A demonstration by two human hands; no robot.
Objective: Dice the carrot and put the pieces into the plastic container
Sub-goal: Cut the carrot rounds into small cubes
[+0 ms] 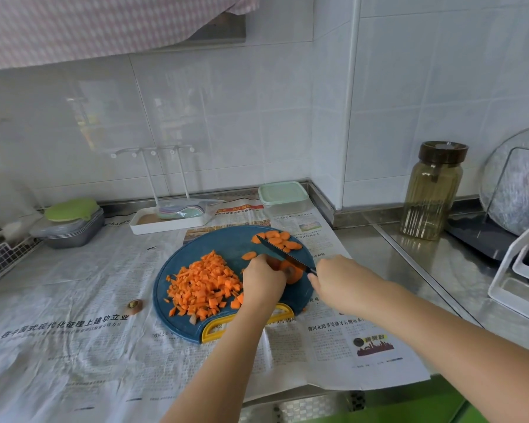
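Note:
A round blue cutting board point(226, 242) with a yellow handle lies on newspaper. A heap of diced carrot point(200, 283) covers its left half, and round carrot slices point(283, 241) lie at its far right edge. My left hand point(263, 282) holds the remaining carrot chunk point(292, 271) down on the board. My right hand point(339, 282) grips the handle of a dark-bladed knife point(283, 253), whose blade rests across the chunk. The plastic container point(283, 198), with a pale green lid on, stands behind the board near the wall corner.
A carrot end point(135, 306) lies on the newspaper left of the board. A white tray rack point(168, 219) and a grey dish with green lid point(69, 221) stand at the back left. An amber glass jar point(431, 193) and a lid rack point(519, 239) occupy the steel counter at right.

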